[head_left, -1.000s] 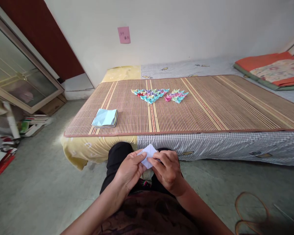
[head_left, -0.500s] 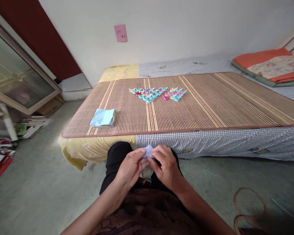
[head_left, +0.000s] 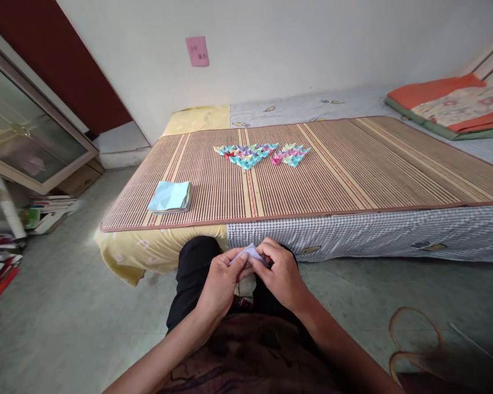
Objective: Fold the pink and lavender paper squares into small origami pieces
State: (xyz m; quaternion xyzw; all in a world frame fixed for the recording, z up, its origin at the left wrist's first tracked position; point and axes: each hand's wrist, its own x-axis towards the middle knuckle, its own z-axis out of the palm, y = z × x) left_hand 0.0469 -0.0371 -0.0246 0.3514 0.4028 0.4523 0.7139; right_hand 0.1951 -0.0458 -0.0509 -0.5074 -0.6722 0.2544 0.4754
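Between my hands, above my lap, is a small folded piece of pale lilac paper (head_left: 252, 251) with its point facing away from me. My left hand (head_left: 225, 273) pinches its left side, the thumb lying on top. My right hand (head_left: 280, 271) grips the right side, thumb and fingers closed on the edge. The fingers partly cover the paper's lower part. On the bamboo mat lie small folded paper pieces in many colours, a larger group (head_left: 246, 155) and a smaller group (head_left: 291, 155). A stack of light blue paper (head_left: 170, 197) sits near the mat's front left.
The bamboo mat (head_left: 332, 180) covers a bed with a checked sheet (head_left: 353, 232) and a yellow cloth (head_left: 160, 246). Folded orange bedding (head_left: 439, 90) rests at the back right. A pink note (head_left: 197, 51) hangs on the wall. A glass-panelled door (head_left: 24, 120) stands left.
My left thumb has moved in over the lilac paper, and the paper has shifted in my fingers, showing a wider triangle. The view has turned slightly. Both hands still hold it.
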